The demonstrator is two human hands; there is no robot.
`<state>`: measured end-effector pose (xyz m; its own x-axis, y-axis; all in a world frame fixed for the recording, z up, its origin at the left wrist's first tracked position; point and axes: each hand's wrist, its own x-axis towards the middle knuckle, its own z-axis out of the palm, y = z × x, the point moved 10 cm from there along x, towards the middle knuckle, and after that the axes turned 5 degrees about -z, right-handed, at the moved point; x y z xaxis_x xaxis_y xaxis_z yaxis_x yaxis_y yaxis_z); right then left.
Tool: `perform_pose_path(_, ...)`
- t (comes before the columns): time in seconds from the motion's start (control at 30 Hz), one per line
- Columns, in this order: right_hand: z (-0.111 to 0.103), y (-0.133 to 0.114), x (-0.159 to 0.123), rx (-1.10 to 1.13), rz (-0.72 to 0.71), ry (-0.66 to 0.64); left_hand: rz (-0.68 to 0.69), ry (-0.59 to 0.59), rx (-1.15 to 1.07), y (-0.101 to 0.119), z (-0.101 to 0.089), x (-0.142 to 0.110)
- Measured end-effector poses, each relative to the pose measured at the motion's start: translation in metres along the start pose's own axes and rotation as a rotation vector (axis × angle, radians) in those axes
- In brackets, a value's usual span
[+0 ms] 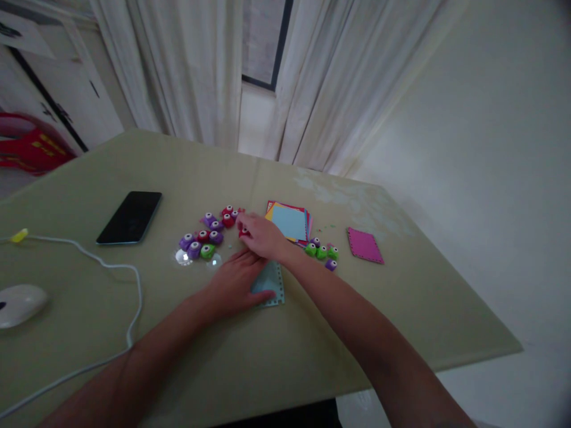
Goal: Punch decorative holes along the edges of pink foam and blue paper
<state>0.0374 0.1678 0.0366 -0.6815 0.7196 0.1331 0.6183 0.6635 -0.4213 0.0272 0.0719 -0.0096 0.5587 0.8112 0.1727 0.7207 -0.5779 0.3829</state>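
Observation:
My left hand point(238, 280) lies spread on a light blue square point(272, 285) with a row of dark dots along its edge. My right hand point(263, 235) crosses above it, with its fingers closed round a small red figure point(244, 232) that has a white eye-like spot. To the left of these fingers is a group of similar small figures: red point(228, 220), purple point(187, 241) and green point(207, 251). More green figures point(322, 252) and a few purple ones point(331, 264) lie beyond my right forearm.
A stack of coloured squares point(289, 222) lies behind my right hand, and a magenta square point(364, 245) is farther right. On the left are a black-screened tablet point(130, 217), a white cable point(107, 265) and a white mouse point(21, 305). Curtains point(191, 77) hang behind the table point(312, 351).

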Motion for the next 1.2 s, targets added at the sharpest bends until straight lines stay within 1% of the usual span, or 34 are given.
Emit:
perform_pose_path(0.03,-0.012,0.007,-0.011,0.097,0.006,0.086,0.000,-0.013,-0.007,-0.001,0.001,0.000)
perform_pose_path(0.1,-0.038,0.030,-0.044,0.287,0.081,0.310,-0.015,-0.051,-0.014,-0.004,0.003,0.000)
perform_pose_path(0.17,-0.045,0.049,-0.084,0.385,0.149,0.398,-0.037,-0.082,-0.018,-0.007,0.005,0.000)
perform_pose_path(0.2,-0.043,0.056,-0.104,0.398,0.175,0.402,-0.045,-0.090,-0.021,-0.008,0.005,0.001)
perform_pose_path(0.3,-0.027,0.073,-0.153,0.408,0.288,0.378,-0.071,-0.094,-0.041,-0.010,0.002,0.002)
perform_pose_path(0.37,-0.018,0.077,-0.171,0.416,0.336,0.369,-0.090,-0.090,-0.052,-0.011,0.000,0.002)
perform_pose_path(0.43,-0.011,0.076,-0.173,0.426,0.327,0.336,-0.097,-0.083,-0.051,-0.011,-0.001,0.002)
perform_pose_path(0.57,-0.011,0.074,-0.161,0.416,0.263,0.288,-0.076,-0.064,-0.048,-0.009,-0.001,0.000)
perform_pose_path(0.77,-0.007,0.082,-0.160,0.535,0.289,0.272,-0.028,-0.040,-0.030,-0.008,-0.002,-0.004)
perform_pose_path(0.9,-0.007,0.078,-0.161,0.563,0.286,0.279,0.001,-0.009,0.011,-0.005,-0.003,-0.007)
perform_pose_path(1.1,-0.006,0.075,-0.159,0.581,0.288,0.251,0.009,-0.014,0.027,-0.004,0.000,-0.011)
perform_pose_path(1.2,-0.006,0.074,-0.158,0.585,0.274,0.241,0.024,-0.013,0.043,0.000,-0.001,-0.011)
